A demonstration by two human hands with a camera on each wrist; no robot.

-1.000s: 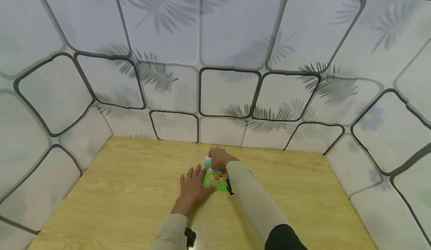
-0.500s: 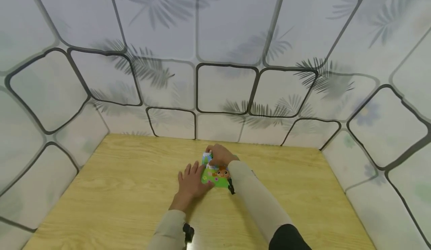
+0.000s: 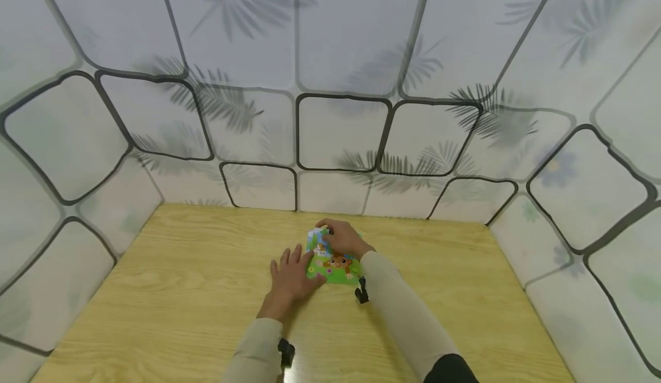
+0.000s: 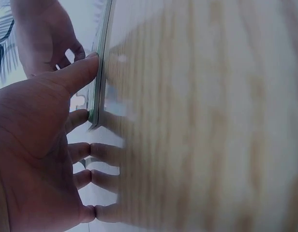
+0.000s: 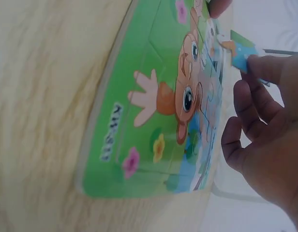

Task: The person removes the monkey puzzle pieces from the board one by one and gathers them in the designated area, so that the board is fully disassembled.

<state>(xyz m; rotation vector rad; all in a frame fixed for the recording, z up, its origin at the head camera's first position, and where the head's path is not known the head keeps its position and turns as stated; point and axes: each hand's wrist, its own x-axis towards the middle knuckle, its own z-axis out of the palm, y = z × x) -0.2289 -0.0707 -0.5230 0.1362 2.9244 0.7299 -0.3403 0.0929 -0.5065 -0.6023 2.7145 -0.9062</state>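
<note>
A thin jigsaw puzzle board [image 3: 335,277] with a cartoon monkey, flowers and green grass lies flat on the table. My right hand [image 3: 344,239] is over the board's far part, with thumb and fingers pinching a puzzle piece [image 5: 242,54] coloured blue, orange and green. In the right wrist view this piece is raised off the board and tilted. At the board's left side, my left hand [image 3: 290,280] rests with fingers spread. In the left wrist view its thumb touches the board's edge [image 4: 96,96], and several fingertips stand on the table. The right hand hides some of the board's far side.
The wood-grain table [image 3: 196,291] extends around the board on all sides. A patterned white wall [image 3: 341,136] rises behind it, with side walls at left and right. Small black wrist cameras sit at both sleeves.
My right hand has shifted a little to the right over the board, uncovering more of the monkey picture and the far left part. The left hand stays beside the board. The head view has shifted slightly.
</note>
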